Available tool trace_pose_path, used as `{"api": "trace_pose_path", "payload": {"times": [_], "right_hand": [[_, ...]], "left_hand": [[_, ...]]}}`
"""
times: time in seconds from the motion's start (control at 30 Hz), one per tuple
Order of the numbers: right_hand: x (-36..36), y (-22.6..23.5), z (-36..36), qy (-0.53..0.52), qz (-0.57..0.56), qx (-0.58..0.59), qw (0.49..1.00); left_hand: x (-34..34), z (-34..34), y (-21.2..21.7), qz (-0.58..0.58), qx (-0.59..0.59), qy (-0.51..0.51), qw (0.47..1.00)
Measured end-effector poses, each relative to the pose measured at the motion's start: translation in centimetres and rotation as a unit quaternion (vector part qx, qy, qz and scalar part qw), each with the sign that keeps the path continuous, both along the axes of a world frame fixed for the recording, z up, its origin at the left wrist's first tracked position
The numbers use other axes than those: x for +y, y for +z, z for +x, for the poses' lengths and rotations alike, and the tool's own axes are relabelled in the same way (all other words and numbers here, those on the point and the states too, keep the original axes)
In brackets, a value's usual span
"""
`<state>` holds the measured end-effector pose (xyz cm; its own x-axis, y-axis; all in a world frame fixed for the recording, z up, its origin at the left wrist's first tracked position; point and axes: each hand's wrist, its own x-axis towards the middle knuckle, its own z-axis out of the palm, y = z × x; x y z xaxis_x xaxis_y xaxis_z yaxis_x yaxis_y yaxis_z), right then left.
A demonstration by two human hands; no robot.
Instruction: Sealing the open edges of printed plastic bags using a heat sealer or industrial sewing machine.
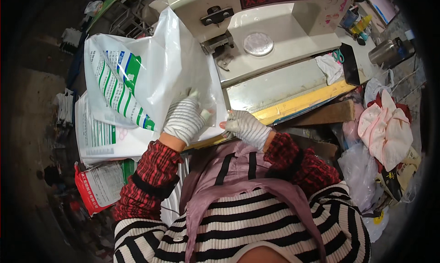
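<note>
A large white plastic sack (178, 61) with green and blue print stands partly raised and creased in front of me, its right edge beside the sewing machine's needle area. My left hand (185, 118), in a grey-and-white striped glove with bare fingertips, grips the sack low on its front, the thumb toward the right. My right hand (247, 127), gloved the same way, pinches the sack's lower right corner between thumb and fingers. Beneath the raised sack lies a stack of similar flat sacks (94, 146). The cream sewing machine (293, 31) stands just beyond my hands.
A yellow wooden edge (298, 100) runs along the machine bed. On the right are a white cloth (329, 68), green-handled scissors (338, 56), a metal flask (389, 51) and a heap of pinkish fabric (386, 130). A red-and-white package (98, 187) lies lower left.
</note>
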<state>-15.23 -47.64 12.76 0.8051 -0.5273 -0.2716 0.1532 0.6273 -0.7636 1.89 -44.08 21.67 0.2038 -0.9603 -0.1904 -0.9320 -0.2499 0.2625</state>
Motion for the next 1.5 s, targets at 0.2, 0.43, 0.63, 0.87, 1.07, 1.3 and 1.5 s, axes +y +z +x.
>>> {"api": "trace_pose_path", "payload": {"times": [0.2, 0.43, 0.63, 0.87, 1.07, 1.3, 1.5], "right_hand": [[-0.9, 0.0, -0.6, 0.06, -0.051, -0.002, 0.997], [-3.0, 0.0, -0.7, -0.044, 0.105, -0.023, 0.993], [-4.3, -5.3, 1.5, -0.051, -0.33, 0.019, 0.943], [-2.8, -0.2, 2.3, 0.03, -0.349, 0.325, 0.878], [-5.6, 1.4, 2.9, 0.021, -0.376, 0.328, 0.866], [-7.6, 1.7, 5.1, 0.067, -0.236, 0.305, 0.92], [-4.8, 4.3, 5.6, 0.052, -0.345, 0.222, 0.911]], "left_hand": [[-2.1, 1.0, -3.8, -0.035, 0.307, 0.095, 0.946], [-1.1, -1.1, -0.9, 0.127, 0.351, 0.004, 0.928], [-1.7, -3.8, 4.1, 0.215, 0.061, -0.22, 0.949], [2.6, -6.0, 2.3, 0.079, -0.16, -0.313, 0.933], [-1.4, -6.9, 1.2, 0.171, -0.139, -0.341, 0.914], [-3.7, -0.7, -4.2, 0.052, -0.123, -0.157, 0.978], [-7.0, 6.0, -8.7, 0.027, 0.014, 0.093, 0.995]]}}
